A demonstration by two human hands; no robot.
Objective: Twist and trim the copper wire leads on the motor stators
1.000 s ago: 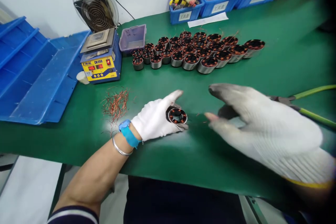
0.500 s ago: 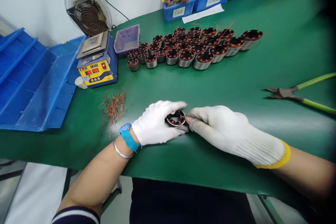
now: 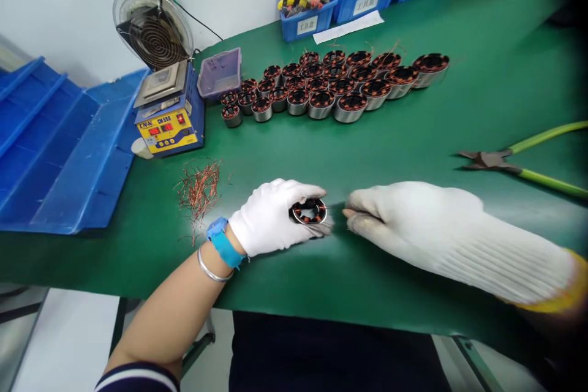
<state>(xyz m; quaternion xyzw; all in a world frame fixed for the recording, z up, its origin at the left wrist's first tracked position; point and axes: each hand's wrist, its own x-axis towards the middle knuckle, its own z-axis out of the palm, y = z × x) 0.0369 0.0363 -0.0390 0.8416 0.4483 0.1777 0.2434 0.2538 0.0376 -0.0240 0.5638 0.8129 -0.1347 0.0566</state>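
My left hand (image 3: 271,215), in a white glove, is wrapped round a small round motor stator (image 3: 309,211) with copper windings, held just above the green table mat (image 3: 321,153). My right hand (image 3: 413,220), also gloved, is a little to the right of the stator, thumb and forefinger pinched together towards it; whatever they pinch is too small to make out. A blue wrist strap (image 3: 223,241) and a metal bangle sit on my left wrist.
Several finished stators (image 3: 331,82) stand in rows at the back. A heap of cut copper wire (image 3: 199,187) lies at the left, near a solder pot (image 3: 168,113) and fan (image 3: 152,26). Green-handled cutters (image 3: 514,159) lie at the right. Blue trays and bins border the table.
My right hand came in from the right, touched the stator half a second ago, and has now drawn back a little to the right. My left hand keeps hold of the stator.
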